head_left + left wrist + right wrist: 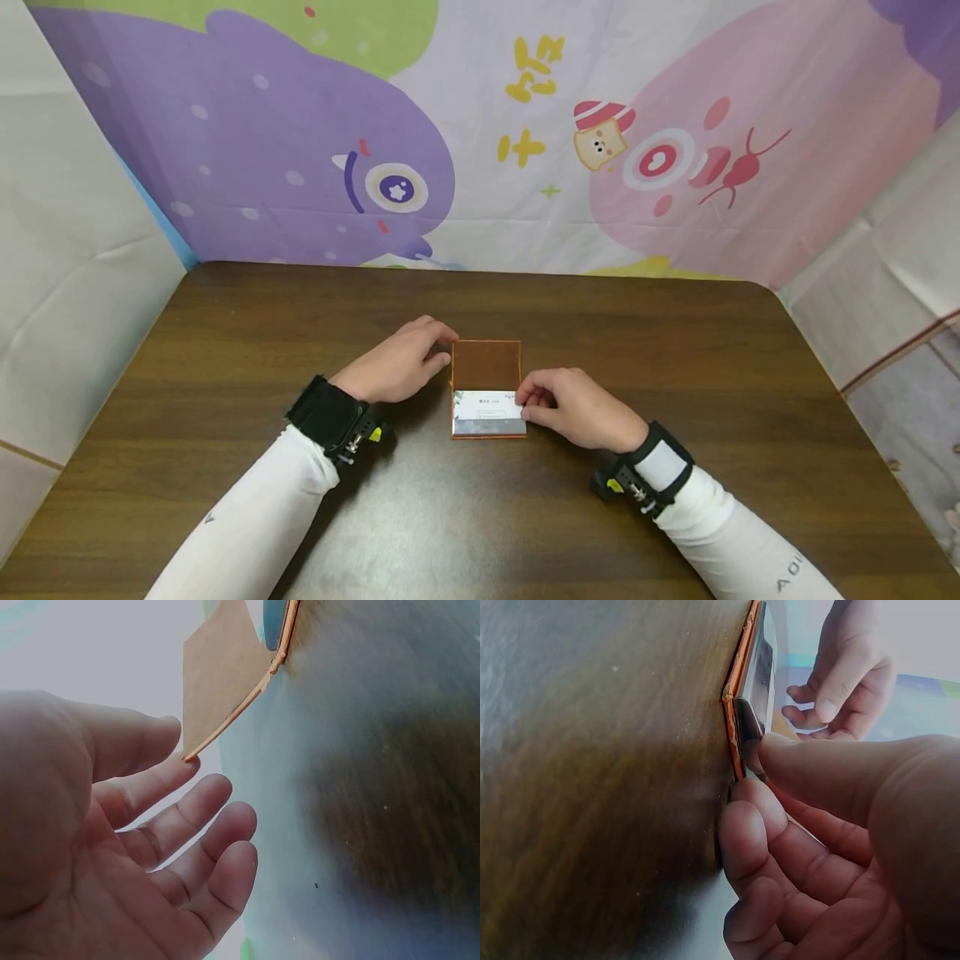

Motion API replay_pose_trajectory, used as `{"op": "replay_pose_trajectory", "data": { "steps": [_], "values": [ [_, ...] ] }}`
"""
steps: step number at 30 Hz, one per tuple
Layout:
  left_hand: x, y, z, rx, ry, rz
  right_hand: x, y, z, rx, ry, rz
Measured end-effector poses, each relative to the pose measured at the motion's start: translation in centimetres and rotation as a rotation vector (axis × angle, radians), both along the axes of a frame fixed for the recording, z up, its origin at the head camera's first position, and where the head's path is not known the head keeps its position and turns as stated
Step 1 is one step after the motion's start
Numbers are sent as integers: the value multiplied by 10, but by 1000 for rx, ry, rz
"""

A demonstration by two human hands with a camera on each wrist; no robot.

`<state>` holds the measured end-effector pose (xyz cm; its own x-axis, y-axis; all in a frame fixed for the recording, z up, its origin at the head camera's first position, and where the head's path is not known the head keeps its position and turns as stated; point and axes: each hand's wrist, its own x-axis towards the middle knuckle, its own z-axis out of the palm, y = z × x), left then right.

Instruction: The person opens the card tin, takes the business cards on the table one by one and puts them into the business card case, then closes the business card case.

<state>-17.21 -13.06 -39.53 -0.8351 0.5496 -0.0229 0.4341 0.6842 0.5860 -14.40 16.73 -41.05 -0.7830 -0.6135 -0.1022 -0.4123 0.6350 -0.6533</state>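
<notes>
A brown card case (486, 364) with orange edges lies opened out on the table, its lid turned to the back. In its front half sits a white printed card (480, 405) above a silvery strip. My left hand (397, 360) is at the lid's left back corner, its index fingertip touching the edge; the fingers (229, 825) are loosely bent. With thumb and fingers, my right hand (581, 408) pinches the right edge of the case's front half. The right wrist view shows that thumb (810, 765) over the case's edge, the other fingers curled beneath.
The brown wooden table (480, 517) spreads around the case on all sides. A cartoon-printed cloth (517, 208) hangs along its back edge, with pale sheets at left and right. Both wrists carry black straps with small cameras.
</notes>
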Motion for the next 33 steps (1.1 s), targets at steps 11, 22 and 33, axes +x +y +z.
{"op": "replay_pose_trajectory", "data": {
  "steps": [11,22,33],
  "values": [
    [3,-1,0,64,47,7,0,0,0,-4,-6,-6],
    [9,1,6,100,40,6,-1,2,3,0,-11,-39],
    [13,2,9,116,26,-1,-2,5,6,-11,-8,-56]
  ]
}}
